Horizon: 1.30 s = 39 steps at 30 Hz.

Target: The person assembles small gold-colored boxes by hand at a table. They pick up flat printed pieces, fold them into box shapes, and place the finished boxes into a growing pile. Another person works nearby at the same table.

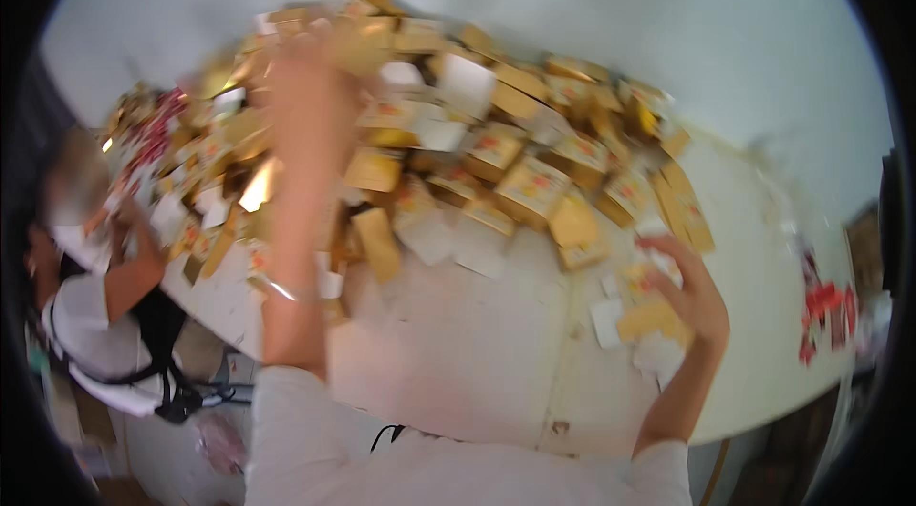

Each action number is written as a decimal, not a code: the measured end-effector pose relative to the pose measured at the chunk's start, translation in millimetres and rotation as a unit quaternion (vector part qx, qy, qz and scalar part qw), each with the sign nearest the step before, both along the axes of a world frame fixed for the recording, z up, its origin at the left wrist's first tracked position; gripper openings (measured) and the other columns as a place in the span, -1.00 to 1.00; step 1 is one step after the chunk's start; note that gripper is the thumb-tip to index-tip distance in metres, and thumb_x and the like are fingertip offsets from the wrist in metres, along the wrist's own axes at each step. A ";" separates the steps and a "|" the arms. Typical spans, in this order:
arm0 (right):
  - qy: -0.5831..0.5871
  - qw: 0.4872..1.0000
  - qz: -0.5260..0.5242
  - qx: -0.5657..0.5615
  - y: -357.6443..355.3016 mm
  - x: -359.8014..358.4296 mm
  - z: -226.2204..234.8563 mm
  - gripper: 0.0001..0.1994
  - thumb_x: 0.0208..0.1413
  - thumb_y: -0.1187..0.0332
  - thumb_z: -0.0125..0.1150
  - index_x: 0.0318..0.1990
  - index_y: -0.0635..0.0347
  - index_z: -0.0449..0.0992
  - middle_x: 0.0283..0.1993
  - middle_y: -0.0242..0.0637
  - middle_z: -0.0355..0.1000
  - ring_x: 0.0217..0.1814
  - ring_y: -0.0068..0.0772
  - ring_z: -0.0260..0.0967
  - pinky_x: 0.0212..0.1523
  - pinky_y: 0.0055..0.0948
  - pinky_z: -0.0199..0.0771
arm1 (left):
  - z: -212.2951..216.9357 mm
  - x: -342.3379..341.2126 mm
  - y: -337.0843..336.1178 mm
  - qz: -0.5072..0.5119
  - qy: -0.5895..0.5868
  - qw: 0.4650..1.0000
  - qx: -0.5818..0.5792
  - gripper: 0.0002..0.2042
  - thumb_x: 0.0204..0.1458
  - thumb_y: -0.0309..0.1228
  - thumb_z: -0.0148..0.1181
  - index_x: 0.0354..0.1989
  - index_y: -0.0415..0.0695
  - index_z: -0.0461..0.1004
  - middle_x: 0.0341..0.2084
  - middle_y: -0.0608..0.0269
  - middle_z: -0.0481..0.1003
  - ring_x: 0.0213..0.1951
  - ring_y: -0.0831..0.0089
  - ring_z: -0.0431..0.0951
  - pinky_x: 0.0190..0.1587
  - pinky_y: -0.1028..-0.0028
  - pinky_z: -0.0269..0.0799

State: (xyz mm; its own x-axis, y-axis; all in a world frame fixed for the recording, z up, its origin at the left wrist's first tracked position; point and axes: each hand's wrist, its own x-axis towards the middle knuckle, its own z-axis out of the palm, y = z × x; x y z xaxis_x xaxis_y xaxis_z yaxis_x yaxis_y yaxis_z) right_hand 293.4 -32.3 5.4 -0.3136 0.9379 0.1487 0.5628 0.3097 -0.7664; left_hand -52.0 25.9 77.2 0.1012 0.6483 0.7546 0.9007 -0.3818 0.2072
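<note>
My left hand (320, 58), smeared by motion, is stretched far over a heap of gold cardboard boxes (534, 189). Its fingers are too blurred to read, and whether it holds a box cannot be told. A bracelet circles that forearm. On the right, my right hand (695, 294) hovers above a few partly flattened gold-and-white boxes (649, 315); its fingers are curved and apart, with nothing visibly gripped. Many boxes in the heap have white inner flaps raised, and a single gold box (376, 244) stands at the near edge of the pile.
The white table (448, 344) curves around me, against a pale wall (620, 0). Red packets (828, 310) lie at its right end, and more red-and-gold packets (157, 129) at the far left. Another person (105, 306) works at the left side.
</note>
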 end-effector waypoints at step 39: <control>-0.029 0.926 -0.033 0.375 -9.5 -66.3 -13.1 -0.73 0.09 0.24 0.05 -0.54 0.24 0.36 -0.63 -0.32 0.24 -0.66 -0.54 0.06 -0.67 -0.51 0.06 | -118.7 138.8 -54.9 -0.599 -0.454 0.207 -0.626 -0.48 -0.04 -0.11 0.07 0.05 -0.06 0.11 0.03 0.22 0.20 0.01 0.36 0.25 0.01 0.35 0.20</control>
State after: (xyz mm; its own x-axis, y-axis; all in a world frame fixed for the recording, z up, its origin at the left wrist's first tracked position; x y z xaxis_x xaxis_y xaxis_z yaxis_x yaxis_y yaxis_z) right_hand 227.2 -41.8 -7.7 -0.2865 0.5943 0.7515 0.6326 0.7064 -0.3175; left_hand 86.8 -28.9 -41.5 0.9406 0.3132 0.1309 -0.3122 0.6464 0.6962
